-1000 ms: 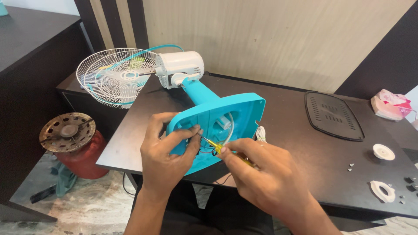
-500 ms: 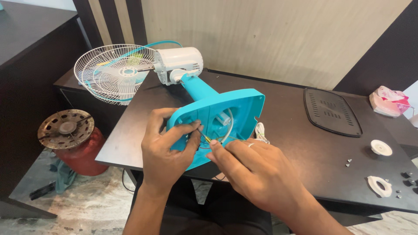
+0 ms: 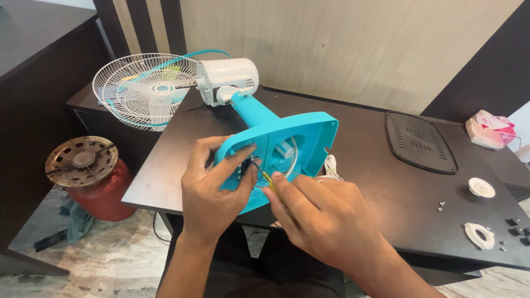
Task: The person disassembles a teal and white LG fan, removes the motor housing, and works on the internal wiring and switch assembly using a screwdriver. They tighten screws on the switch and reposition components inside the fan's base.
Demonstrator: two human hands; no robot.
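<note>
At the bench's front edge, the turquoise fan base [image 3: 292,149] stands tilted on its side. Left hand [image 3: 212,193] grips its near corner, fingers curled. Right hand [image 3: 326,215] pinches a yellow-handled screwdriver [image 3: 266,177], tip inside the base. Wire fan guard [image 3: 144,91] overhangs the bench's left edge.

A table fan [image 3: 243,105] lay on its side on the dark table [image 3: 386,182], its turquoise base [image 3: 292,146] turned toward the camera. The left hand [image 3: 212,196] gripped the base's near edge while the right hand [image 3: 326,218] pressed a yellow-handled screwdriver [image 3: 266,177] into the open underside. A black cover plate [image 3: 419,142] lay well apart.
</note>
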